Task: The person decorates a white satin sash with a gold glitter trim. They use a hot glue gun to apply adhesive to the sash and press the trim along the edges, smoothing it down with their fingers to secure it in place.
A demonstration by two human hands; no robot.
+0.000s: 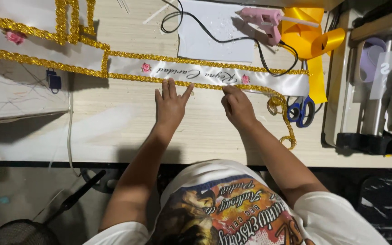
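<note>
A white satin sash [268, 80] with black script, small pink roses and gold glitter trim [132, 77] along both edges lies across the light wooden table [114, 131]. My left hand [171, 105] lies flat with fingers spread, fingertips pressing the near gold trim. My right hand [237, 105] presses the same near trim a little to the right, fingers curled down onto it. A loose tail of gold trim [286, 122] curls off the sash's right end toward the table's front edge.
A pink glue gun [265, 20] with a black cord rests on a white sheet at the back. Yellow ribbon [311, 41] and blue-handled scissors [301, 111] lie at right. A rack of tools [373, 90] stands far right. More sash pieces lie at left.
</note>
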